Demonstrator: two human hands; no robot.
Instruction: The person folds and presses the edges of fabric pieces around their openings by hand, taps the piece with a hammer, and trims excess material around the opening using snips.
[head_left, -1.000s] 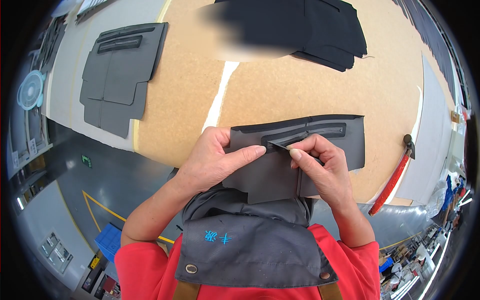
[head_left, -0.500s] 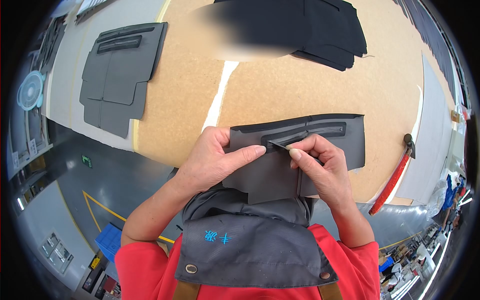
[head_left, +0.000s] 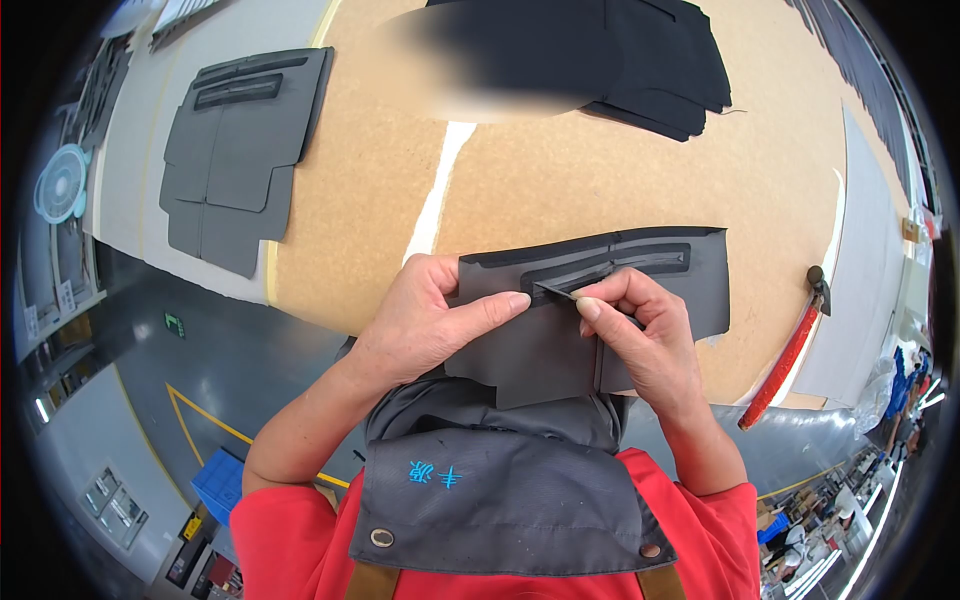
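A dark grey fabric panel (head_left: 540, 350) lies over the table's near edge, with a long black-edged slot (head_left: 650, 259) along its upper part. My left hand (head_left: 430, 318) grips the panel's left side, its thumb on top beside the slot's left end and its fingers hidden underneath. Between the thumb and fingers of my right hand (head_left: 640, 325) is a thin pointed metal tool (head_left: 553, 290), whose tip touches the slot near my left thumb. The tool's rear part shows below the fingers.
A stack of grey panels (head_left: 235, 160) lies at the table's left. Dark fabric pieces (head_left: 670, 70) are piled at the far side, partly blurred. A red-handled tool (head_left: 785, 365) rests near the right edge of the brown table (head_left: 340, 200).
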